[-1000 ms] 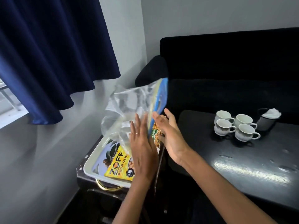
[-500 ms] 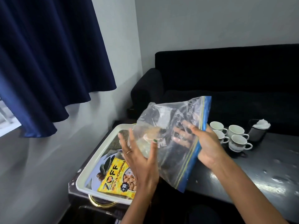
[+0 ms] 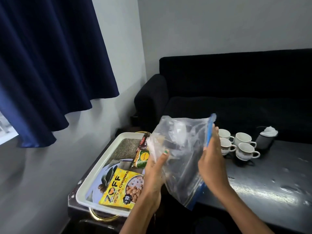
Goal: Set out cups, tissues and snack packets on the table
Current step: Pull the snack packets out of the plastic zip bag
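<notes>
Yellow "ZOFF SOYA CHUNKS" packet (image 3: 122, 188), "10" badge, in white tray (image 3: 94, 173)

A dark, glossy table (image 3: 263, 184) carries four white cups (image 3: 236, 146) clustered in a square near its far edge. Just right of the cups stands a dark holder (image 3: 264, 141) topped with what looks like white tissue. Left of the cups, a white tray (image 3: 108, 168) rests on a separate dark stand (image 3: 74, 208).

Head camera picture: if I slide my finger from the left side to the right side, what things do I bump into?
Blue curtain → white tray → yellow snack packet → left hand → right hand → white cups → tissue holder.
</notes>
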Motion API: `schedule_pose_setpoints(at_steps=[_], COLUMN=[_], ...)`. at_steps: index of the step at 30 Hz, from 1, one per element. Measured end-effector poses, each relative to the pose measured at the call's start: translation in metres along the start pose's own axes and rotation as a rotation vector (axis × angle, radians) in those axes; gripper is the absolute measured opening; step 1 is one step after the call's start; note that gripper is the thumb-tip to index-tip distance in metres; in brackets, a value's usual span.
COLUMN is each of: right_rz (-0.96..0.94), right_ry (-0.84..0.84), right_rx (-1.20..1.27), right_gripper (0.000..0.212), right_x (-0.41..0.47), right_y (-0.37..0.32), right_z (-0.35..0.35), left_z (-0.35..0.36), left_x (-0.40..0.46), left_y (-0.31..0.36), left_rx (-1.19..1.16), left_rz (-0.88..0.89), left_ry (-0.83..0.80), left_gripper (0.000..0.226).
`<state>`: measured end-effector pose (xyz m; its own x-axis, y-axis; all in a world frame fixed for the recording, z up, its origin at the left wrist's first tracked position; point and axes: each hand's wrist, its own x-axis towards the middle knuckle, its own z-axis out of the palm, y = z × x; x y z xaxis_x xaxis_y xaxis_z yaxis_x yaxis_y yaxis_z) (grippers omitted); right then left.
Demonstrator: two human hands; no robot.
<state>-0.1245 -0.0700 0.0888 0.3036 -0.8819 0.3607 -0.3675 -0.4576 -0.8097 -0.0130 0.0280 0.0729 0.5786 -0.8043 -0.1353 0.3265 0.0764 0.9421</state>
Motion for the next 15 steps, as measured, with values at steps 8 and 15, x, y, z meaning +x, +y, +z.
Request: schedule_pose_setpoints(at_steps=[8, 15], right_rz=[-0.355, -0.507], right_ry=[-0.253, -0.497], right_rx=[-0.469, -0.476], right_gripper=[0.077, 0.081], right_x=[-0.027, -0.041], right_y=[-0.004, -0.002], right_z=[0.044, 0.053], left_z=[0.001, 0.005], left_x=[-0.006, -0.003], left_y=[0.0, -0.002], left_rx=[0.053, -0.139], left_rz=[-0.066, -0.138], left_ry=[-0.162, 0.048], left_gripper=[0.081, 0.036])
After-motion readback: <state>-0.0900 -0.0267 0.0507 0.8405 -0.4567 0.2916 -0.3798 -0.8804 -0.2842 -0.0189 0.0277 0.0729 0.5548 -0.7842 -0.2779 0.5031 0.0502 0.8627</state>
